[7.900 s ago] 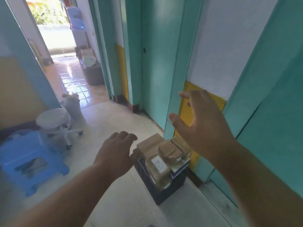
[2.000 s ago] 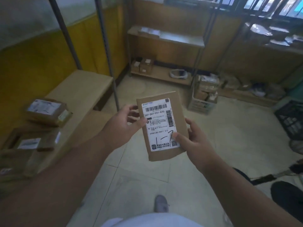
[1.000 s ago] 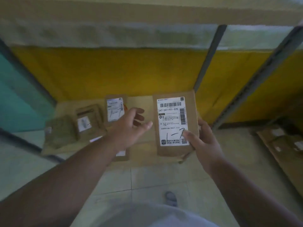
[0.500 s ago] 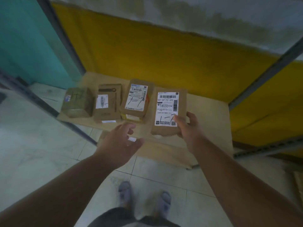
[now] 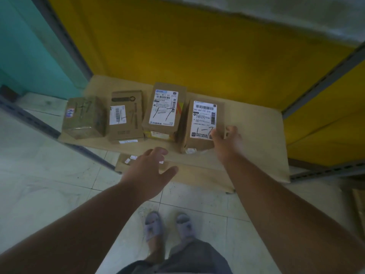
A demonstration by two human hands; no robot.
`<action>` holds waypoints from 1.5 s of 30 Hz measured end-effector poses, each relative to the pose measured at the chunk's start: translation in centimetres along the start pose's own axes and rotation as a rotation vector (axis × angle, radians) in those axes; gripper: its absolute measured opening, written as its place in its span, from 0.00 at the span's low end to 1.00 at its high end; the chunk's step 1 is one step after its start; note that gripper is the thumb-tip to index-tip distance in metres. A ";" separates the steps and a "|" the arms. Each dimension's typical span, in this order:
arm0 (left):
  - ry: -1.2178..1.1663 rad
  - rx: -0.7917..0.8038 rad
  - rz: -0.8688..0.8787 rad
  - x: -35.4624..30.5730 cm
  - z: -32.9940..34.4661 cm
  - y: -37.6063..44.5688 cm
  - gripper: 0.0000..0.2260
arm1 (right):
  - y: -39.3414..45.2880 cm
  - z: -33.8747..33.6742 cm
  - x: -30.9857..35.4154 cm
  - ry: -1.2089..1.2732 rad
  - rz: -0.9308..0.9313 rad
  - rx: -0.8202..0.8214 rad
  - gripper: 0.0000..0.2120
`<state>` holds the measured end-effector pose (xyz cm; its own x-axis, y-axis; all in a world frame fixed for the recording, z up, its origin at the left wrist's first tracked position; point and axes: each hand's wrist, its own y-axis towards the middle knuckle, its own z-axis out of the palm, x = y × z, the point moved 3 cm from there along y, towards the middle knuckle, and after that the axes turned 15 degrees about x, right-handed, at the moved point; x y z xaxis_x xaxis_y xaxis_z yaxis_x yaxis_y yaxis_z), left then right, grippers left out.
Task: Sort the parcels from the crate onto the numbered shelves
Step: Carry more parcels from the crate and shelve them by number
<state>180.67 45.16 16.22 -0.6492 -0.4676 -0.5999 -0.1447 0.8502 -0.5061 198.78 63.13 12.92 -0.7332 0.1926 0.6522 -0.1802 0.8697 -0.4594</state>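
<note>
1. The low shelf, a tan board on a grey metal frame, now fills the view, where two seconds ago the person stood out on the floor reading the label.
2. Behind it the wall is yellow, with teal to the left; pale floor tiles lie below, and the person's two slippered feet.
3. The parcel, marked "1-7" by hand, has come down onto the shelf at the right end of a row of four; half a second ago it was held just above the board.
4. Its neighbour also reads "1-7"; two more boxes stand further left.
5. The right hand grips the parcel's lower right corner, thumb on the label.
6. The left hand hovers loose and empty at the shelf's front edge, having let go since two seconds ago.
</note>
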 end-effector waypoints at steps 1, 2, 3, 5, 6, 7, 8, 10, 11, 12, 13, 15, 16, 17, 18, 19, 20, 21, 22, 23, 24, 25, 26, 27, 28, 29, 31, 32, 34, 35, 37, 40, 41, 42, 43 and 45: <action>-0.005 -0.002 -0.003 -0.2 0.0 -0.2 0.24 | -0.9 -0.5 0.3 -0.066 -0.031 -0.018 0.27; -0.006 -0.007 -0.006 -0.5 0.0 -0.5 0.24 | -2.1 -1.0 0.6 -0.127 -0.082 -0.037 0.27; -0.006 -0.020 -0.007 -0.7 0.0 -0.9 0.24 | -3.4 -1.4 1.0 -0.182 -0.159 -0.054 0.26; -0.006 -0.062 -0.029 -0.9 -0.2 -2.0 0.25 | -6.4 -1.8 1.9 -0.260 -0.347 -0.030 0.24; -0.006 -0.084 -0.047 -0.8 -0.3 -2.8 0.25 | -7.9 -1.7 2.2 -0.277 -0.432 0.007 0.24; -0.004 -0.109 -0.061 -0.6 -0.3 -3.5 0.25 | -9.2 -1.7 2.6 -0.284 -0.503 0.039 0.24; -0.001 -0.136 -0.076 -0.3 -0.3 -4.3 0.24 | -10.4 -1.6 3.1 -0.297 -0.563 0.059 0.24; -0.014 -0.193 -0.116 0.6 -0.3 -6.3 0.21 | -12.4 -1.3 4.4 -0.327 -0.691 0.081 0.23; -0.027 -0.226 -0.145 1.2 -0.3 -7.4 0.21 | -13.4 -1.0 5.3 -0.348 -0.759 0.101 0.23; -0.038 -0.256 -0.180 2.0 -0.4 -8.6 0.22 | -14.2 -0.7 6.3 -0.377 -0.815 0.133 0.23; -0.044 -0.279 -0.215 2.8 -0.5 -9.9 0.23 | -15.0 -0.1 7.3 -0.415 -0.864 0.167 0.23; -0.047 -0.311 -0.281 4.9 -0.7 -12.8 0.24 | -16.8 1.4 9.5 -0.480 -0.956 0.229 0.23; -0.047 -0.324 -0.315 6.1 -1.0 -14.3 0.24 | -17.8 2.5 10.7 -0.500 -1.002 0.264 0.23; -0.046 -0.339 -0.350 7.4 -1.2 -15.9 0.25 | -18.8 3.8 12.0 -0.516 -1.048 0.302 0.22; -0.046 -0.356 -0.387 8.8 -1.5 -17.5 0.26 | -19.9 5.4 13.4 -0.533 -1.089 0.345 0.22; -0.048 -0.378 -0.421 10.4 -1.8 -19.2 0.26 | -21.0 7.2 14.7 -0.551 -1.126 0.389 0.22; -0.048 -0.398 -0.456 12.0 -2.1 -20.9 0.26 | -22.1 9.3 16.1 -0.567 -1.157 0.434 0.22; -0.045 -0.413 -0.490 13.8 -2.4 -22.6 0.27 | -23.3 11.5 17.3 -0.579 -1.186 0.480 0.23; -0.043 -0.420 -0.526 15.6 -2.7 -24.2 0.27 | -24.5 13.8 18.5 -0.587 -1.207 0.533 0.23; -0.041 -0.428 -0.565 17.4 -3.1 -25.9 0.26 | -25.8 16.1 19.8 -0.594 -1.222 0.587 0.24; -0.036 -0.440 -0.601 19.2 -3.7 -27.6 0.26 | -27.1 18.5 21.2 -0.599 -1.241 0.628 0.24; -0.024 -0.454 -0.631 20.8 -4.6 -29.2 0.26 | -28.4 20.8 22.6 -0.605 -1.267 0.650 0.25; -0.007 -0.467 -0.655 22.4 -5.6 -30.7 0.25 | -29.8 22.9 24.0 -0.613 -1.294 0.658 0.25; 0.016 -0.479 -0.677 23.9 -6.7 -32.2 0.25 | -31.0 24.8 25.6 -0.623 -1.320 0.658 0.25; 0.042 -0.493 -0.705 25.4 -7.9 -33.6 0.25 | -32.3 26.5 27.3 -0.638 -1.347 0.658 0.25; 0.056 -0.505 -0.735 26.6 -9.1 -35.1 0.25 | -33.6 28.2 29.0 -0.655 -1.371 0.663 0.25; 0.054 -0.515 -0.780 28.5 -11.1 -37.5 0.25 | -35.7 30.8 31.9 -0.703 -1.404 0.659 0.25; 0.048 -0.522 -0.788 29.4 -12.1 -38.3 0.25 | -36.6 32.0 33.3 -0.725 -1.413 0.661 0.26; 0.044 -0.529 -0.796 31.2 -14.2 -39.4 0.25 | -37.6 34.3 36.0 -0.759 -1.442 0.679 0.26; 0.041 -0.532 -0.804 32.3 -15.4 -39.6 0.25 | -37.9 35.6 37.6 -0.791 -1.455 0.691 0.26; 0.026 -0.544 -0.833 35.2 -17.6 -39.7 0.25 | -37.9 38.7 40.7 -0.862 -1.479 0.709 0.27; -0.007 -0.590 -0.864 39.8 -21.3 -39.3 0.24 | -37.9 44.1 45.7 -0.859 -1.506 0.749 0.28; -0.020 -0.604 -0.875 41.5 -22.6 -39.1 0.24 | -38.0 46.1 47.5 -0.840 -1.524 0.767 0.28; -0.028 -0.619 -0.896 43.5 -24.2 -39.1 0.24 | -38.2 48.5 49.6 -0.824 -1.552 0.783 0.29; -0.041 -0.632 -0.915 45.0 -25.7 -39.4 0.24 | -38.4 50.6 51.5 -0.813 -1.570 0.793 0.29; -0.066 -0.647 -0.953 47.8 -28.9 -40.3 0.24 | -39.0 54.2 55.3 -0.814 -1.582 0.815 0.29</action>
<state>133.91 -4.51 25.83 -0.0335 -0.9820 -0.1858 -0.9233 0.1016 -0.3704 129.75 15.28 34.20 0.3305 -0.8497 0.4109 -0.9056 -0.4081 -0.1154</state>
